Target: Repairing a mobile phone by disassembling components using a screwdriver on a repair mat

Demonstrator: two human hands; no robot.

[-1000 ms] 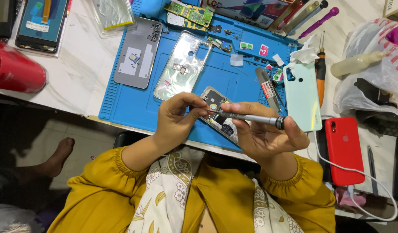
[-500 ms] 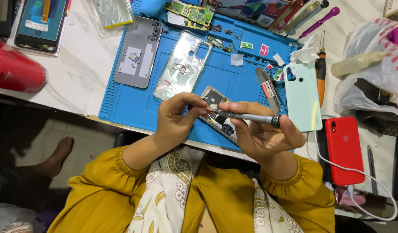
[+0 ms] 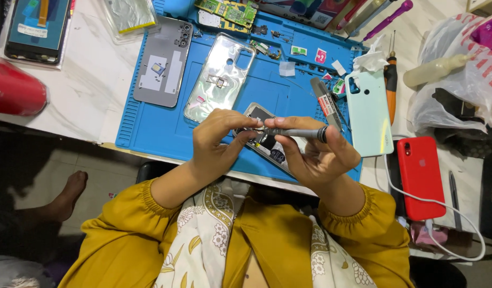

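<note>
On the blue mat (image 3: pixel 166 130) at the worktop edge lies your opened phone (image 3: pixel 267 143): stiff but fragile, so hold its rim. Your left hand (image 3: pixel 216 141) fingers pinch together at the tip; right hand (image 3: pixel 318 160) fingers clamp the light screwdriver (image 3: pixel 294 133).

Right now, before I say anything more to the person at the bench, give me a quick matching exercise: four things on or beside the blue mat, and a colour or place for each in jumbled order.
Things:
1. Screwdriver
2. Red phone
3. Mint back cover
4. Grey back panel

Descriptions:
A. Off the mat to the right, white cable plugged in
B. Held level in the right hand, tip at the left hand
C. Upper left part of the blue mat
D. Right edge of the mat, pale green

Pairs: 1-B, 2-A, 3-D, 4-C
</note>
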